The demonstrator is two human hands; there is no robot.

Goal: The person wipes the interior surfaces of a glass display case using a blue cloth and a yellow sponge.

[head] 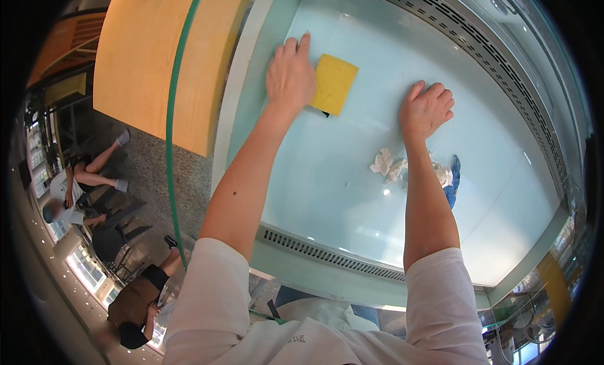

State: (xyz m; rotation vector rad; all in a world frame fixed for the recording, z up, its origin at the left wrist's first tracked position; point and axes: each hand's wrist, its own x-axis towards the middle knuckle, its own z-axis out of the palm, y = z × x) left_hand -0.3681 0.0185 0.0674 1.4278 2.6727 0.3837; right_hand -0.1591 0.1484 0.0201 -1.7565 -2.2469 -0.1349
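My left hand (291,77) lies palm down on the pale blue floor of a glass display case (325,190), close to its left wall. Its index finger stretches forward, and no object shows in it. Right beside it is a flat yellow cloth or sponge sheet (336,84), with a small dark bit poking out at its lower edge. Farther right, my right hand (427,108) rests on the same surface with curled fingers; its palm is hidden. Crumpled white tissue (382,162) and a blue wrapper or cloth (454,181) lie around my right forearm, which partly covers them.
Slotted vent strips run along the case's near side (330,255) and far side (472,49). A green-edged glass panel (171,129) stands left, over a light wooden counter (141,58). Two people sit beyond it, one near a dark chair (106,240).
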